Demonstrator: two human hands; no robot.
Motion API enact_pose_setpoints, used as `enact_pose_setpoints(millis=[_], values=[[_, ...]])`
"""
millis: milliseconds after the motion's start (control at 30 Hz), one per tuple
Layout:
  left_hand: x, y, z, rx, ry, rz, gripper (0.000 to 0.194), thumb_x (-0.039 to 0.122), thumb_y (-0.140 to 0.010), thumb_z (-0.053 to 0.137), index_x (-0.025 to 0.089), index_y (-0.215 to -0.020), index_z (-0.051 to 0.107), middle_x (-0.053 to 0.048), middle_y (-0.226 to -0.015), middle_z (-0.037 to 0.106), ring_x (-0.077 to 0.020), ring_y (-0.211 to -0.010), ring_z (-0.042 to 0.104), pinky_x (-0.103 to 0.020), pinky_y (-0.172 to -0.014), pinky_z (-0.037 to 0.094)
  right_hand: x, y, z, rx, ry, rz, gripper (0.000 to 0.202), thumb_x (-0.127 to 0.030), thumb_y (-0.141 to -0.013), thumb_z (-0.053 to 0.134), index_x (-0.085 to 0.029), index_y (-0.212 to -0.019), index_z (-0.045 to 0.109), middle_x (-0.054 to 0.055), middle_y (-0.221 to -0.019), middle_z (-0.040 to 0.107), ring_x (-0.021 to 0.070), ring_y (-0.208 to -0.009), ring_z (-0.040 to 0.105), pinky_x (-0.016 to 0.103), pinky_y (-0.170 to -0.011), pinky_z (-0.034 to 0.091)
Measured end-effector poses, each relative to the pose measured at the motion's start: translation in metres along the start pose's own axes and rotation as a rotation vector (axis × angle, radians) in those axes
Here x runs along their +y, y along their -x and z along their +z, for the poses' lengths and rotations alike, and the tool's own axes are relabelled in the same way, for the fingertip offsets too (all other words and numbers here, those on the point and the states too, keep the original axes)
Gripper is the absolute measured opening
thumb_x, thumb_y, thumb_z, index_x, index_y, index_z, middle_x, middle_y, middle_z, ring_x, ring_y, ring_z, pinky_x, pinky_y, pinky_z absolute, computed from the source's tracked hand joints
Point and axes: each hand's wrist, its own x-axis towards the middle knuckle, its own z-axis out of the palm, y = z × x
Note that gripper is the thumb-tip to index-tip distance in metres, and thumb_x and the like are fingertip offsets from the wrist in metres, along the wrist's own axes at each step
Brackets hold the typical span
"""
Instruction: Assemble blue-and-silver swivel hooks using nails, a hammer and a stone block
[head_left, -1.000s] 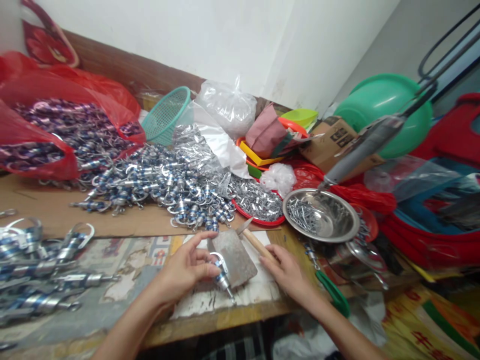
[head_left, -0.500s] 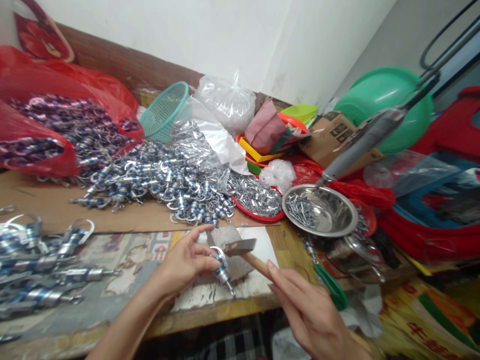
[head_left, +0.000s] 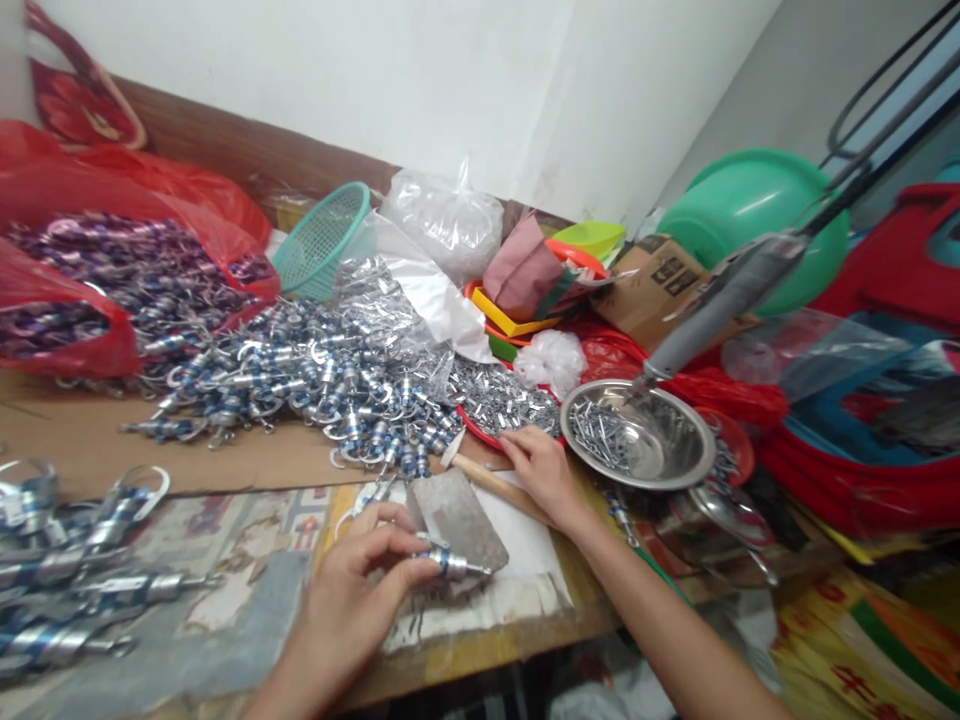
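Left grip (head_left: 367,570): narrow, my thumb and fingers pinching one blue-banded metal fitting (head_left: 450,562).
Fitting's long axis: runs from my left fingertips to the right and slightly towards me, slim tip outermost, the other end covered by my fingers.
Metal block (head_left: 469,525): just past the fitting, which crosses its near edge in view; I cannot tell whether the two touch.
Right grip (head_left: 544,475): at the near rim of the red tray (head_left: 478,432); I cannot tell whether it is closed on anything.
Hammer (head_left: 491,483): head to the left, wooden handle slanting back to the right under my right grip; whether I hold it is hidden.
Small metal pieces (head_left: 506,395): in the red tray, ahead and to the right of the fitting; my right grip is the nearer, my left well apart.
Steel bowl (head_left: 664,445): right of the red tray, metal pins (head_left: 598,432) in its left side.
Fitting heap (head_left: 300,365): beyond my left grip, on cardboard (head_left: 60,418) over the tabletop (head_left: 454,660).
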Motion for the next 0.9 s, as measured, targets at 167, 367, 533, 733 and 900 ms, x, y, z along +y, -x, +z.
enact_pose_setpoints(millis=[167, 367, 533, 733, 900], values=[[0.000, 0.004, -0.001, -0.012, -0.087, 0.110, 0.008, 0.025, -0.068, 0.067, 0.026, -0.069, 0.074, -0.001, -0.070, 0.065, -0.0167, -0.069, 0.062, -0.025, -0.066, 0.047, 0.011, -0.049, 0.005, 0.045, 0.074, 0.127, 0.013, -0.018, -0.075, 0.063, -0.018, -0.084, 0.071, 0.009, -0.086, 0.069, 0.0218, -0.085, 0.062, 0.031, -0.078, 0.044], [0.008, 0.006, -0.005, -0.069, -0.081, 0.017, 0.011, 0.026, -0.069, 0.066, 0.028, -0.073, 0.077, -0.002, -0.072, 0.070, -0.0192, -0.071, 0.064, -0.025, -0.066, 0.048, 0.006, -0.041, -0.009, 0.156, 0.016, 0.104, 0.018, -0.022, -0.085, 0.050, -0.019, -0.083, 0.068, 0.007, -0.090, 0.068, 0.0188, -0.086, 0.061, 0.029, -0.076, 0.044], [0.010, 0.008, -0.002, 0.025, -0.023, -0.001, 0.017, 0.023, -0.062, 0.071, 0.026, -0.079, 0.076, 0.000, -0.065, 0.069, -0.0186, -0.063, 0.062, -0.026, -0.063, 0.048, -0.037, 0.013, -0.020, 0.127, -0.212, -0.077, 0.014, -0.022, -0.083, 0.055, -0.020, -0.079, 0.068, 0.002, -0.078, 0.069, 0.0138, -0.073, 0.063, 0.024, -0.068, 0.047], [0.006, 0.007, 0.001, 0.043, -0.031, -0.043, 0.027, 0.023, -0.060, 0.073, 0.024, -0.086, 0.074, 0.001, -0.065, 0.068, -0.0175, -0.061, 0.060, -0.027, -0.064, 0.047, -0.073, 0.058, -0.008, 0.051, -0.436, -0.280, 0.017, -0.012, -0.082, 0.052, -0.016, -0.074, 0.066, 0.004, -0.073, 0.063, 0.0145, -0.071, 0.058, 0.025, -0.066, 0.046], [0.002, 0.003, 0.004, -0.029, 0.050, -0.114, 0.021, 0.022, -0.064, 0.069, 0.022, -0.085, 0.071, 0.001, -0.067, 0.064, -0.0172, -0.065, 0.060, -0.027, -0.065, 0.047, -0.067, 0.044, -0.009, -0.028, -0.437, -0.245, 0.011, -0.011, -0.079, 0.057, -0.016, -0.082, 0.066, 0.003, -0.079, 0.065, 0.0142, -0.077, 0.059, 0.025, -0.071, 0.045]])
